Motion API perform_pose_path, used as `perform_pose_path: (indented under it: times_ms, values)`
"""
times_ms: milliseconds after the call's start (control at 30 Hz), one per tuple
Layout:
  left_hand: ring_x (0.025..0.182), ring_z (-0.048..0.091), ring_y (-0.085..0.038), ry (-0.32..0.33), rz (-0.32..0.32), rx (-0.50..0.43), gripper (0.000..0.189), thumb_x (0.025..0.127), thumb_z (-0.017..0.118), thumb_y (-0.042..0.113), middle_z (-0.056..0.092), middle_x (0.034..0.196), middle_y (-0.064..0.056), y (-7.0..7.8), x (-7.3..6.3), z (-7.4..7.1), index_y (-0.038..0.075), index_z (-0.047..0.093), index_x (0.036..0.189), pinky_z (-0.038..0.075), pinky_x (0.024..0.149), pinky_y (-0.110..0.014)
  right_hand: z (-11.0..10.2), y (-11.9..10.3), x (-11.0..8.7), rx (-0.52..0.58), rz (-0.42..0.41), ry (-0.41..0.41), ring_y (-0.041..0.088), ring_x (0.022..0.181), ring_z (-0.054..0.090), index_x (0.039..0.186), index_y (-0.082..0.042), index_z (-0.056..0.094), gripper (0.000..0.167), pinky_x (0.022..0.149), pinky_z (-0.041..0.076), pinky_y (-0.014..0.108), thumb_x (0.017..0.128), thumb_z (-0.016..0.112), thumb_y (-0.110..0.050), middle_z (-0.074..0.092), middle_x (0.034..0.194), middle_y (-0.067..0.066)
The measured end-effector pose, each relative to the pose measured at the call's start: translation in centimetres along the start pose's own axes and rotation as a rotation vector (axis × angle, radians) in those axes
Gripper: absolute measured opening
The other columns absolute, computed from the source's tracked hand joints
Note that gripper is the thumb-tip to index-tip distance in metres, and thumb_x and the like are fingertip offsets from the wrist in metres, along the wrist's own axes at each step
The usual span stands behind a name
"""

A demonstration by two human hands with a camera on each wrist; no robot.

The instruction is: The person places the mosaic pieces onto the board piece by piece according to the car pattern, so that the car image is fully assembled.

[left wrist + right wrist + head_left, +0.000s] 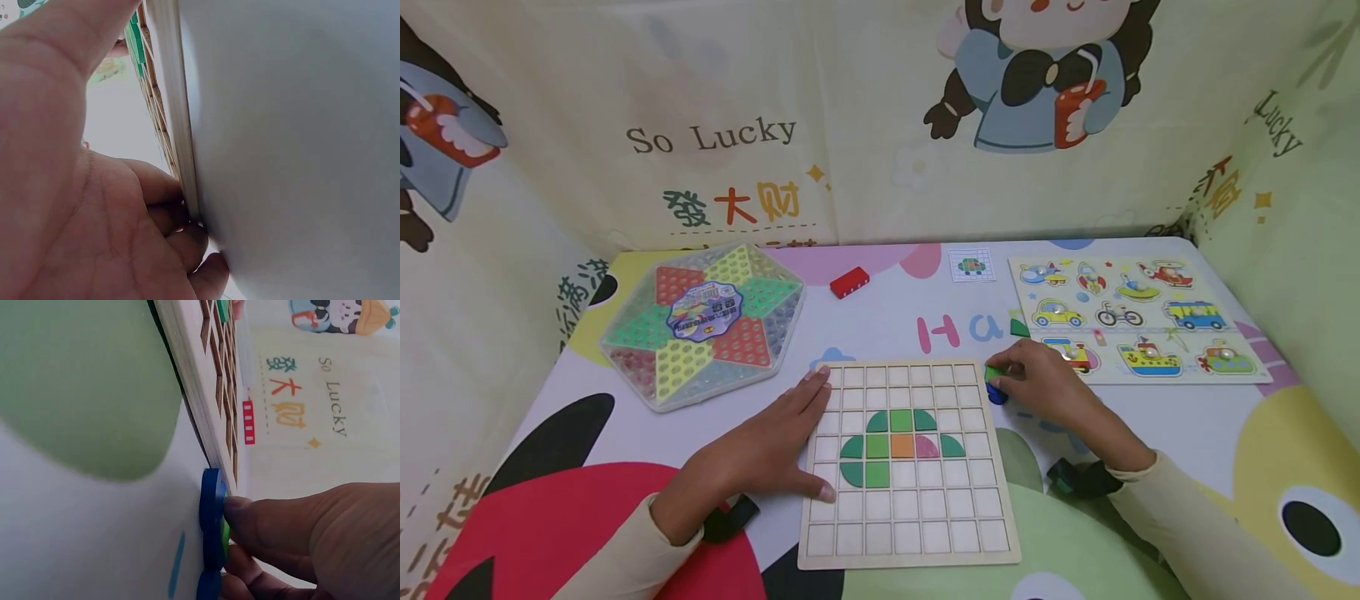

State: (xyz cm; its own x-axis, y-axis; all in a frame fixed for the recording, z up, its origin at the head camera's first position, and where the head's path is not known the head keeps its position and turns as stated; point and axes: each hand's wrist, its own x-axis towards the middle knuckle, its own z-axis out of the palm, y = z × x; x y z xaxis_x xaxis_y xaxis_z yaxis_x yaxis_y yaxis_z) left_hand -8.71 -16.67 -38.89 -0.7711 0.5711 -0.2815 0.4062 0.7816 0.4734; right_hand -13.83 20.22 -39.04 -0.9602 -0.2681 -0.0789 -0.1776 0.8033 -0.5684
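A wooden grid board (850, 542) lies in the middle of the table, with green, orange and pink tiles (901, 447) set in its cells. My left hand (775, 437) rests along the board's left edge, fingers and thumb spread; in the left wrist view the fingertips (187, 247) touch the board's side (181, 112). Just off the right edge, my right hand (1041, 383) pinches a light green tile (992, 373) between thumb and fingers. Blue scalloped pieces (211, 506) lie on the table under that tile, beside the board. The fingers partly hide the green tile (226, 534).
A hexagonal box of coloured bead-like pieces (767, 333) stands at the left. Behind the board are a red block (850, 282) and a small pattern card (972, 266). A vehicle picture board (1138, 312) lies at the right, a dark green piece (1018, 327) by its left edge.
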Motion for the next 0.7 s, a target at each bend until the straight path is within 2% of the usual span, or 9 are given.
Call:
perform_pose_path:
  times_ms: [267,500,700]
  values:
    - [0.147,0.004,-0.030,-0.001,0.002,-0.005,0.125,0.065,0.080,0.063,0.004,0.163,-0.006,-0.10,-0.02,0.08,0.002,0.017,0.155,0.023,0.113,-0.052,0.16,-0.21,-0.26,0.031,0.018,0.004,0.020,0.082,0.058,0.106,-0.003,0.069,0.017,0.066,0.048,0.033,0.089,0.069,-0.007,0.062,0.100,0.008]
    - [0.148,0.003,-0.029,-0.005,0.002,-0.003,0.125,0.065,0.080,0.063,0.003,0.163,-0.005,-0.06,-0.03,0.06,0.003,0.016,0.155,0.022,0.113,-0.051,0.18,-0.13,-0.35,0.064,-0.018,0.033,0.019,0.077,0.056,0.103,-0.004,0.067,0.014,0.065,0.048,0.034,0.089,0.069,-0.003,0.062,0.091,0.004]
    - [0.147,0.004,-0.030,0.002,0.025,-0.011,0.125,0.066,0.079,0.063,0.004,0.163,-0.007,-0.19,-0.06,0.01,0.001,0.017,0.154,0.021,0.113,-0.053,-0.35,-0.51,-0.47,0.071,-0.029,0.059,0.020,0.081,0.057,0.107,-0.004,0.069,0.017,0.070,0.050,0.035,0.090,0.068,-0.002,0.063,0.097,0.005]
